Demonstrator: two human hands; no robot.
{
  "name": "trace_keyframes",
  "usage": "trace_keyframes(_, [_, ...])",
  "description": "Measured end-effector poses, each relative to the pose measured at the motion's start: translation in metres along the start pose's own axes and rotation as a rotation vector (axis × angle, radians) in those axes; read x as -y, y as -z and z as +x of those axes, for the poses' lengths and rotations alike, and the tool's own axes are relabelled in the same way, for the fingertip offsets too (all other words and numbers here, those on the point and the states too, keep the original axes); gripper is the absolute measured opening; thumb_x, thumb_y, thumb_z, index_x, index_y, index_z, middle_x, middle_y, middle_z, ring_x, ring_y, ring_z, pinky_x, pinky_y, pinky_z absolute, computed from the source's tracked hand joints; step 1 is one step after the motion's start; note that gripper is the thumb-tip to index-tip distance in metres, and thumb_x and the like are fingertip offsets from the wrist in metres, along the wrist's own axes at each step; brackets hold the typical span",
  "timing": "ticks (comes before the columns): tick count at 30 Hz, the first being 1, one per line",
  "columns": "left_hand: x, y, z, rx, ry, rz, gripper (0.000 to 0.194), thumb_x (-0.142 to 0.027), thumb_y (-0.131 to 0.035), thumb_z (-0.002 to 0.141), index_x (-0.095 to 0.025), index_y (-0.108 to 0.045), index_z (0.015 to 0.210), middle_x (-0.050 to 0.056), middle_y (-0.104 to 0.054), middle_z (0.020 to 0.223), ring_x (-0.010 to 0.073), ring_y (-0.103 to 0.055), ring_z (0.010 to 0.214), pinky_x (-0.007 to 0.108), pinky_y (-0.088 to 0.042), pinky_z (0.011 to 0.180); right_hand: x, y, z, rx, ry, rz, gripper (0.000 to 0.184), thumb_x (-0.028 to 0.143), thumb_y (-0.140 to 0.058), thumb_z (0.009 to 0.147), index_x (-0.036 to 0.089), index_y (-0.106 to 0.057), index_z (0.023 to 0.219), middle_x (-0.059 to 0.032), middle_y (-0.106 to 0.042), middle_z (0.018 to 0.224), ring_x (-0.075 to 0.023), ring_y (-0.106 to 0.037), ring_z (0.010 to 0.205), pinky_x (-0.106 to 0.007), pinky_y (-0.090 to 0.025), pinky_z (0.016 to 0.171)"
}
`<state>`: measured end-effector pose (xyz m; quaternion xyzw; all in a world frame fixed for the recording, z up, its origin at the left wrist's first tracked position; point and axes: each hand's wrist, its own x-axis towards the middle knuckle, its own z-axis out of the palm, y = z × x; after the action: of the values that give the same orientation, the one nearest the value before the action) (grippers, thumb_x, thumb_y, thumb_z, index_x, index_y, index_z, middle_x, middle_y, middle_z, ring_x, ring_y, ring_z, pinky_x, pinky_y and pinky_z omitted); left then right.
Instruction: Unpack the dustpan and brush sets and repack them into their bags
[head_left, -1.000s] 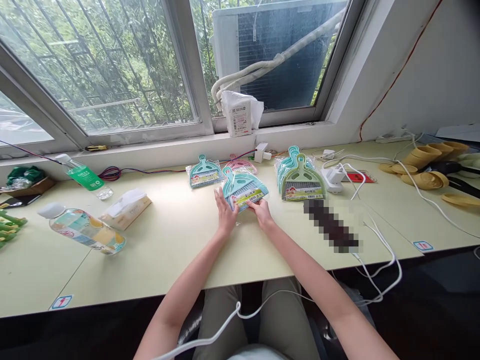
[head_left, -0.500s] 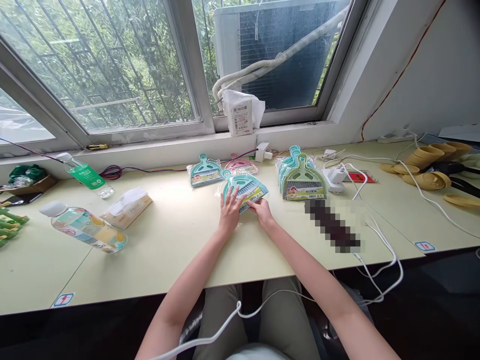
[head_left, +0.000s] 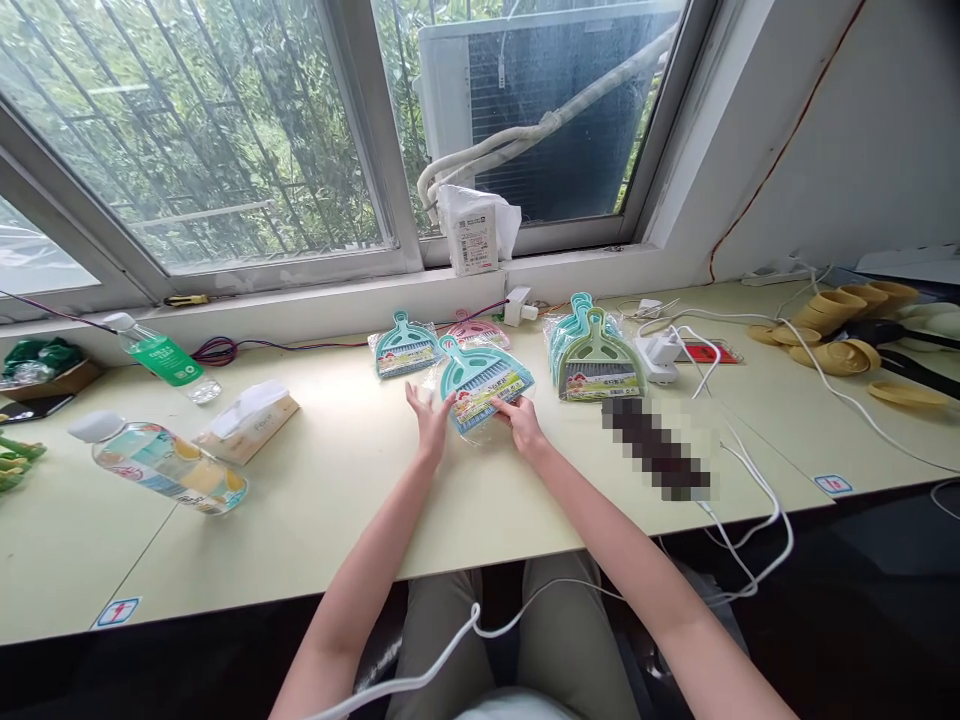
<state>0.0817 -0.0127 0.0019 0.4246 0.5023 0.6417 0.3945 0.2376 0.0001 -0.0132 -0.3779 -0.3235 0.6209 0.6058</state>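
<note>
A teal dustpan-and-brush set (head_left: 486, 382) in clear plastic wrap is tilted up before me, its printed label facing me. My right hand (head_left: 523, 424) grips its lower right edge, thumb over the front and the other fingers partly hidden. Beside the left edge, my left hand (head_left: 430, 425) has its fingers spread, the thumb at the wrap. Just behind lie another teal dustpan set (head_left: 406, 350) and a pink dustpan set (head_left: 477, 328). To the right stands a stack of wrapped sets, with a green dustpan set (head_left: 602, 360) in front of several teal ones.
Two bottles, a clear one (head_left: 165, 358) and a printed one (head_left: 169, 468), lie or lean on the left by a tissue pack (head_left: 251, 420). White cables and a plug adapter (head_left: 658, 357) are on the right, near yellow cup-like parts (head_left: 836, 345). A window sill runs behind.
My left hand has come off the front of the teal dustpan set to its left side, fingers spreading. The right hand keeps its grip. The view has shifted slightly.
</note>
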Motion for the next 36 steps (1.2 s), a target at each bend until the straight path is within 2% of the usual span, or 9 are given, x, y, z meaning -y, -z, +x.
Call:
trace_keyframes(3, [0.007,0.002,0.007,0.235,0.313,-0.211,0.055,-0.034,-0.073,0.072,-0.014,-0.053,0.120,0.015,-0.061,0.122,0.0275,-0.062,0.106,0.038,-0.053,0.087,-0.001,0.000,0.001,-0.004,0.015,0.001,0.032,0.023,-0.079,0.062,0.015,-0.065,0.090,-0.0055,-0.072,0.097,-0.0193,-0.067,0.091,-0.034,-0.058,0.081])
trace_keyframes(7, [0.010,-0.002,0.004,0.362,0.328,-0.216,0.048,-0.030,-0.074,0.071,-0.016,-0.056,0.113,0.009,-0.066,0.110,0.0215,-0.066,0.091,0.033,-0.056,0.078,-0.002,0.003,0.005,-0.064,0.022,-0.010,0.030,0.022,-0.078,0.063,0.016,-0.064,0.089,-0.0049,-0.072,0.095,-0.0186,-0.068,0.089,-0.033,-0.058,0.081])
trace_keyframes(15, [0.007,0.002,0.016,0.200,0.290,-0.119,0.056,-0.028,-0.071,0.070,-0.027,-0.049,0.122,0.004,-0.064,0.116,0.0236,-0.065,0.096,0.031,-0.057,0.069,0.010,0.016,0.018,0.066,-0.076,-0.173,0.028,0.041,-0.072,0.075,0.015,-0.066,0.082,-0.0084,-0.073,0.083,-0.0194,-0.071,0.074,-0.036,-0.059,0.077])
trace_keyframes(19, [0.005,0.021,0.032,0.116,0.292,-0.165,0.057,-0.024,-0.068,0.070,-0.029,-0.048,0.123,0.002,-0.064,0.115,0.0223,-0.065,0.095,0.029,-0.057,0.067,0.019,0.025,0.017,-0.085,0.211,-0.600,0.014,0.028,-0.061,0.083,0.019,-0.068,0.093,-0.0093,-0.070,0.102,-0.0230,-0.067,0.097,-0.044,-0.051,0.093])
trace_keyframes(22, [0.004,0.033,0.038,0.108,0.319,-0.226,0.054,-0.026,-0.067,0.073,-0.028,-0.050,0.124,0.003,-0.065,0.115,0.0220,-0.065,0.098,0.030,-0.057,0.072,0.021,0.026,0.011,-0.037,0.543,-0.992,0.048,0.006,-0.059,0.077,0.027,-0.059,0.120,-0.0057,-0.049,0.140,-0.0247,-0.039,0.134,-0.048,-0.034,0.111])
trace_keyframes(25, [0.004,0.038,0.038,0.122,0.382,-0.267,0.051,-0.028,-0.065,0.076,-0.024,-0.052,0.125,0.006,-0.066,0.114,0.0228,-0.065,0.099,0.033,-0.057,0.076,0.021,0.022,0.006,0.138,0.690,-1.232,0.068,-0.002,-0.058,0.074,0.032,-0.049,0.132,-0.0014,-0.036,0.150,-0.0239,-0.025,0.141,-0.049,-0.028,0.113])
trace_keyframes(29, [0.007,0.036,0.038,0.181,0.440,-0.281,0.047,-0.030,-0.064,0.079,-0.016,-0.054,0.123,0.010,-0.066,0.115,0.0223,-0.065,0.099,0.034,-0.057,0.079,0.025,0.019,0.003,0.134,0.777,-1.249,0.054,0.005,-0.052,0.083,0.033,-0.053,0.129,-0.0010,-0.042,0.145,-0.0222,-0.032,0.137,-0.047,-0.030,0.112])
trace_keyframes(33, [0.009,0.038,0.039,0.265,0.452,-0.283,0.047,-0.029,-0.064,0.080,-0.015,-0.054,0.124,0.010,-0.065,0.116,0.0215,-0.066,0.098,0.033,-0.056,0.082,0.028,0.019,0.002,0.063,0.844,-1.125,0.020,0.024,-0.053,0.089,0.031,-0.070,0.098,-0.0002,-0.056,0.129,-0.0217,-0.042,0.128,-0.041,-0.033,0.109])
trace_keyframes(36, [0.010,0.042,0.039,0.358,0.504,-0.265,0.045,-0.030,-0.061,0.082,-0.012,-0.054,0.123,0.013,-0.067,0.111,0.0224,-0.068,0.092,0.032,-0.058,0.077,0.025,0.020,0.004,0.056,0.810,-1.070,0.017,0.031,-0.053,0.091,0.029,-0.070,0.092,-0.0020,-0.065,0.115,-0.0219,-0.051,0.117,-0.038,-0.038,0.102])
